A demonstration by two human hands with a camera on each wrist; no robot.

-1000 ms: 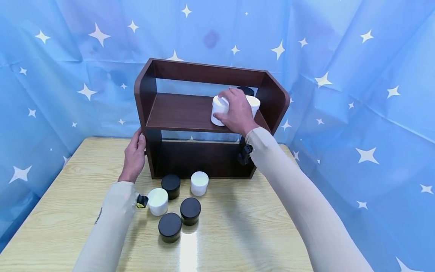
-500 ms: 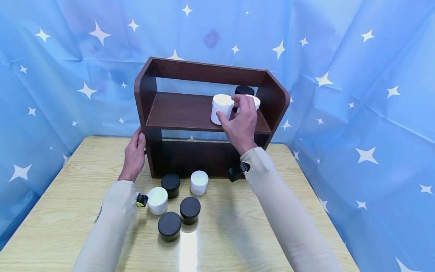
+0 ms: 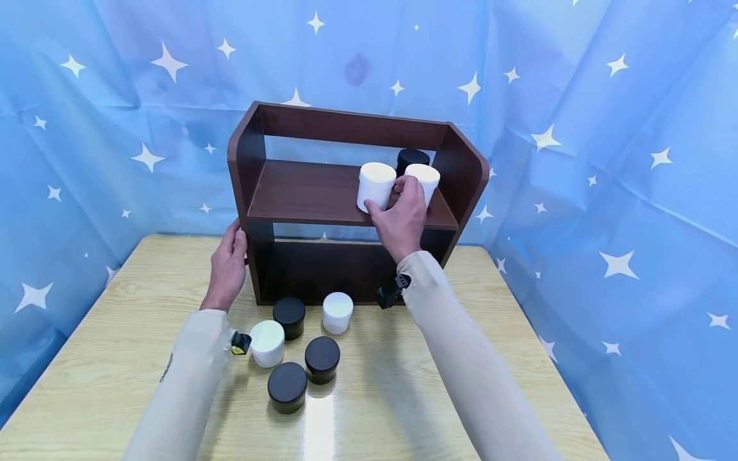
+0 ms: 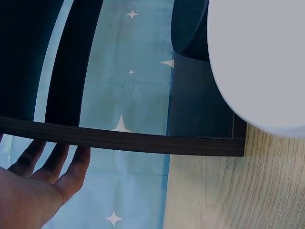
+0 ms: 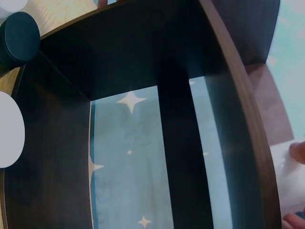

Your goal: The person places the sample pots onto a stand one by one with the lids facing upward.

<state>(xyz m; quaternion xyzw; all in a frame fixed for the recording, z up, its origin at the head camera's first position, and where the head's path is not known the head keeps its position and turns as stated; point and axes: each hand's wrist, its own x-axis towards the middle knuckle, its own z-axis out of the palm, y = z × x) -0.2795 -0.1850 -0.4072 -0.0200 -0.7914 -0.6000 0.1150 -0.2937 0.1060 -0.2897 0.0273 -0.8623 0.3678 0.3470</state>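
On the bench (image 3: 161, 288) stands a dark shelf (image 3: 305, 186), its left side touched by a person's left hand (image 3: 229, 266), fingers extended. At the shelf's upper right, the right hand (image 3: 401, 221) has its thumb against the left white jar (image 3: 376, 182), though whether the fingers grasp it I cannot tell; the right white jar (image 3: 425, 176) and a black jar (image 3: 412, 157) are beside it, and five other jars (image 3: 322, 358) stand before the shelf.

wooden table (image 3: 144, 307), five jars (image 3: 322, 358) and dark shelf (image 3: 305, 192) on it, three jars (image 3: 376, 186) shelved
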